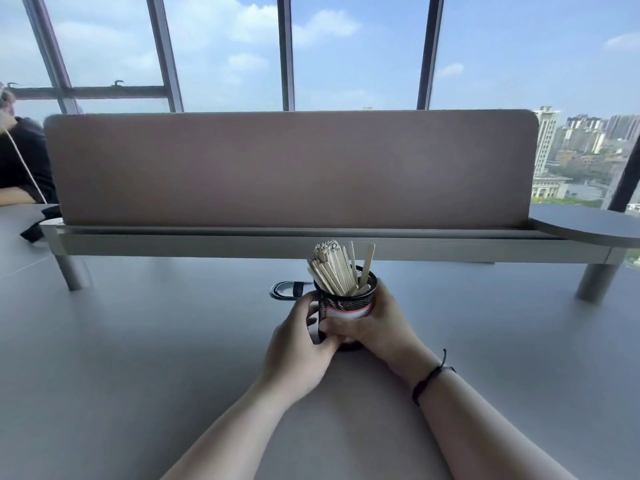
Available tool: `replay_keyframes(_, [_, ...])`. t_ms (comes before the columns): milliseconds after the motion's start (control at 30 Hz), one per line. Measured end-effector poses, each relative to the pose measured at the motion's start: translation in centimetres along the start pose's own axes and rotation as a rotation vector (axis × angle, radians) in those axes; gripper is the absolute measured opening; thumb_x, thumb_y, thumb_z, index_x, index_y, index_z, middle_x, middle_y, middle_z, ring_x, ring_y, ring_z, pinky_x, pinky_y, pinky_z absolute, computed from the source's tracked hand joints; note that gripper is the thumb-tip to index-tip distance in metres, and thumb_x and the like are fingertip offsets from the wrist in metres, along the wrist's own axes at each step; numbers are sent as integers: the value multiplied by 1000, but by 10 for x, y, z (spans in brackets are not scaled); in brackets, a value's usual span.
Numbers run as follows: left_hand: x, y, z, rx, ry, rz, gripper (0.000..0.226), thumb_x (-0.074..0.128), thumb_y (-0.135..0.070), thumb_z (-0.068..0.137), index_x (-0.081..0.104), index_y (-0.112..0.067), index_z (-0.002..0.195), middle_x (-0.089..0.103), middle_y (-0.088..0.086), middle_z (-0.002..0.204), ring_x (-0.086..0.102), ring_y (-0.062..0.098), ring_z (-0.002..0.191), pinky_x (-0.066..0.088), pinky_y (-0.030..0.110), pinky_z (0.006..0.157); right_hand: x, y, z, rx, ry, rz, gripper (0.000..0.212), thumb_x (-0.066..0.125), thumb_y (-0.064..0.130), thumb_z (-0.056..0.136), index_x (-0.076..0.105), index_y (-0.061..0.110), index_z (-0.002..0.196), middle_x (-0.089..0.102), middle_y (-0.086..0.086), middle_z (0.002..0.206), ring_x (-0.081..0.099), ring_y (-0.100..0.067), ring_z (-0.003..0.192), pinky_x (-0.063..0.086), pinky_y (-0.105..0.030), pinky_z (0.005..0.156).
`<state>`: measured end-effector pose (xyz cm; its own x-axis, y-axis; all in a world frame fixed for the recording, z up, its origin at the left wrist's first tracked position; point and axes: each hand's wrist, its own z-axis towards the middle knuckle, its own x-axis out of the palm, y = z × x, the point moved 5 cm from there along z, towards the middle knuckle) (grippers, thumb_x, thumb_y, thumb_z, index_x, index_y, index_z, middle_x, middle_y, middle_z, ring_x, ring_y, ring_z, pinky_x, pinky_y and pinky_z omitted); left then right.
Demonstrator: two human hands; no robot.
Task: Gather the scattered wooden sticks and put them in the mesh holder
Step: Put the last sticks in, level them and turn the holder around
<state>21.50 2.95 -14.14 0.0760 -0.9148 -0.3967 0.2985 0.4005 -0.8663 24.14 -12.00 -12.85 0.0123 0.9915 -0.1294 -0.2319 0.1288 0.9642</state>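
While flat wooden sticks (pixel 332 270) stand bundled inside, the round black mesh holder (pixel 346 303) sits mid-tabletop (pixel 138 341). Left hand (pixel 299 344) and right hand (pixel 374 323) both clasp it, fingers curled around its wire wall.

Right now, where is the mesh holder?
In the head view the mesh holder stands at the centre of the grey desk, gripped between both hands, left and right, just right of the oval cable port.

sticks (pixel 332 268): pale bare wood, matt
holder (pixel 346 301): black metal mesh
tabletop (pixel 138 341): smooth grey, matt
divider (pixel 291 168): felt-like cloth
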Motion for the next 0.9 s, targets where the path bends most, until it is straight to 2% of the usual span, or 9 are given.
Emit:
replay_keyframes(100, [7, 5, 13, 4, 29, 26, 53, 72, -49, 72, 54, -46, 122, 69, -25, 116, 68, 6, 106, 54, 42, 92, -8, -11, 16, 26, -33, -77, 76, 99, 27, 45, 58, 13, 108, 72, -12, 94, 71, -29, 78, 61, -49, 59])
replay_keyframes(167, [12, 6, 20, 17, 52, 29, 52, 73, -48, 72, 56, -45, 121, 70, -24, 115, 69, 5, 102, 55, 42, 91, -13, -17, 22, 25, -67, -86, 81, 98, 29, 43, 53, 15, 110, 72, -9, 95, 71, -27, 77, 61, -51, 59])
replay_keyframes(267, [17, 5, 30, 31, 70, 42, 57, 74, -48, 68, 54, -45, 121, 71, -22, 112, 71, 4, 94, 57, 41, 87, -16, -17, 27, 22, -71, -86, 88, 95, 30, 43, 44, 27, 114, 70, 1, 105, 71, -17, 91, 61, -45, 72])
replay_keyframes(400, [22, 6, 40, 44, 91, 77, 63, 72, -56, 66, 48, -49, 125, 69, -25, 112, 70, 4, 97, 56, 41, 87, -17, -16, 34, 35, -40, -124, 92, 93, 31, 40, 45, 28, 118, 67, 7, 109, 67, -7, 99, 59, -37, 81])
replay_keyframes(467, [23, 7, 44, 52, 100, 85, 63, 70, -58, 66, 47, -51, 125, 69, -24, 111, 70, 6, 97, 56, 41, 87, -17, -14, 38, 27, -11, -122, 82, 92, 27, 43, 53, 27, 115, 71, 5, 105, 69, -11, 97, 60, -38, 79])
replay_keyframes(567, [25, 9, 48, 65, 103, 84, 61, 71, -59, 67, 48, -52, 123, 71, -22, 109, 71, 6, 96, 56, 41, 86, -17, -6, 43, -31, 74, -156, 42, 86, 11, 58, 69, 23, 95, 76, -2, 91, 72, -16, 87, 60, -38, 76])
replay_keyframes(633, [25, 9, 49, 72, 108, 88, 59, 72, -58, 68, 49, -51, 123, 71, -22, 108, 71, 5, 97, 56, 41, 87, -16, -5, 43, -49, 100, -148, 37, 85, 8, 62, 71, 23, 92, 76, 0, 88, 72, -12, 83, 60, -35, 74])
replay_keyframes(767, [25, 10, 48, 70, 120, 123, 60, 71, -57, 71, 48, -49, 125, 70, -22, 113, 69, 6, 104, 55, 41, 89, -16, -7, 43, -34, 94, -197, 48, 89, 21, 53, 71, 24, 97, 76, 6, 90, 72, -10, 87, 59, -37, 79])
replay_keyframes(900, [25, 5, 44, 52, 144, 258, 59, 64, -54, 76, 40, -49, 130, 69, -18, 119, 66, 15, 110, 53, 41, 89, -18, -6, 35, -16, 38, -372, 71, 92, 49, 41, 64, 35, 105, 73, 14, 98, 67, -5, 96, 56, -39, 87])
